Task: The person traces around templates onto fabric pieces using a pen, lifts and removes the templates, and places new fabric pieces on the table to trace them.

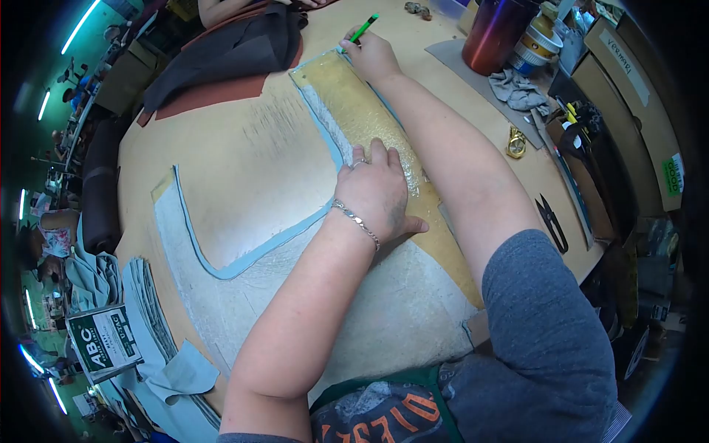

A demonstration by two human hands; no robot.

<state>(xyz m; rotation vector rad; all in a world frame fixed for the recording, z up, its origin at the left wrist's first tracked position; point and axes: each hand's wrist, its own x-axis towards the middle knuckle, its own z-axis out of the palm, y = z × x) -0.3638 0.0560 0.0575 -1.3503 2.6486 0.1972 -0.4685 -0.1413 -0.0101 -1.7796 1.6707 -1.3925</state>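
Observation:
A large grey-white piece with blue edges (251, 260) lies on the table, and a yellowish translucent template (343, 92) rests along its right part. My left hand (375, 188) presses flat on the template near the middle, fingers spread, a bracelet at the wrist. At the template's far end, my right hand (371, 57) pinches a green pen (364, 28), its lower end at the template's top edge. The pen's tip is too small to make out.
Dark and red-brown sheets (221, 63) lie at the far left, near another person's arm (221, 10). At right are a red tumbler (499, 35), a gold watch (516, 142) and black snips (552, 223). Blue-grey pieces (151, 303) and a green ABC box (103, 343) lie left.

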